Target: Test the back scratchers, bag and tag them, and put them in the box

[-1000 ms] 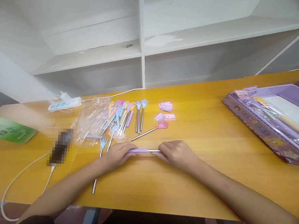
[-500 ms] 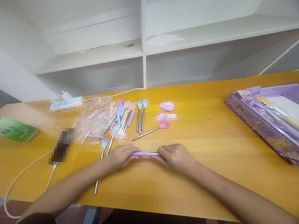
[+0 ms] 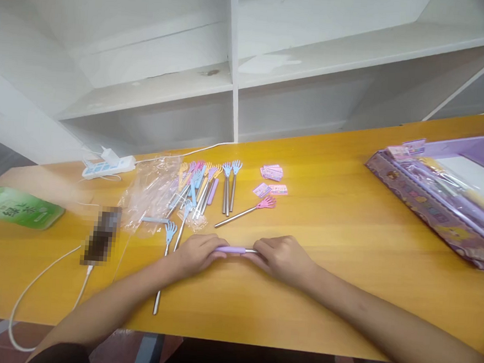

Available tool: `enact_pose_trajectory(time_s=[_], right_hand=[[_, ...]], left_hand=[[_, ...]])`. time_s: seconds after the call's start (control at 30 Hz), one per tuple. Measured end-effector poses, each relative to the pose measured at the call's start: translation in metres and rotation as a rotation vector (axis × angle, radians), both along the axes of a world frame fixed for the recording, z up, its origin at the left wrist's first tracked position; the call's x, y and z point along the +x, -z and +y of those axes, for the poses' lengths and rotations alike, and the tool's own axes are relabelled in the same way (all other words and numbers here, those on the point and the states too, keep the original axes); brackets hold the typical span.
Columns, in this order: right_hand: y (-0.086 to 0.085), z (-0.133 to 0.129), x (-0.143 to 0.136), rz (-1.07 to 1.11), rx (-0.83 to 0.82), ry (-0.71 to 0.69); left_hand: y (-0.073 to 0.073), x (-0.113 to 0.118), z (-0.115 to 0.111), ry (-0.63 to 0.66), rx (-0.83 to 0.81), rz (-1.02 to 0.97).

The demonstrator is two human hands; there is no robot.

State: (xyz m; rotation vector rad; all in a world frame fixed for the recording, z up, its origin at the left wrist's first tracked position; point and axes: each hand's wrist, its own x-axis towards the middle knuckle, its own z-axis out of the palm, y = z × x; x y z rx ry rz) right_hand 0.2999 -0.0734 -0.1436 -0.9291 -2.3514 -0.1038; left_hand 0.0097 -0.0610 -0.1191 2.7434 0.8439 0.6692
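The left hand (image 3: 199, 255), curled closed, gripped the smooth purple sleeve of the rod (image 3: 232, 250); the right hand (image 3: 284, 260), curled likewise, gripped its shiny metal end. The rod lay between them, long axis from 9 to 3 o'clock, neither hand nearer. Beyond it, a slim-shafted pink scratcher (image 3: 266, 202) lay towards 12, a jumbled heap (image 3: 196, 184) of claw-headed scratchers at 11, crinkled clear plastic (image 3: 143, 199) at 10, flat printed cards (image 3: 271, 172) at 1, a purple box (image 3: 422, 208) towards 2.

Lilac grip (image 3: 232, 250), silver rod (image 3: 251, 251); pink claw (image 3: 267, 202); pale-blue claws (image 3: 171, 232); yellow-orange tabletop (image 3: 326, 220); green packet (image 3: 20, 208); purple patterned box (image 3: 421, 199)
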Motion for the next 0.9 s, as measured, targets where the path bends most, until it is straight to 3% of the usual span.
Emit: enact_pose_trajectory(time_s=[0.37, 0.57, 0.9], right_hand=[[0.003, -0.001, -0.001, 0.023, -0.02, 0.013], [0.003, 0.0, -0.001, -0.022, -0.122, 0.006], [-0.011, 0.012, 0.005, -0.094, -0.126, 0.003]], left_hand=[[0.0, 0.002, -0.001, 0.0, 0.012, 0.02], [-0.009, 0.0, 0.004, 0.022, 0.061, 0.053], [-0.014, -0.005, 0.016, 0.047, 0.32, -0.01]])
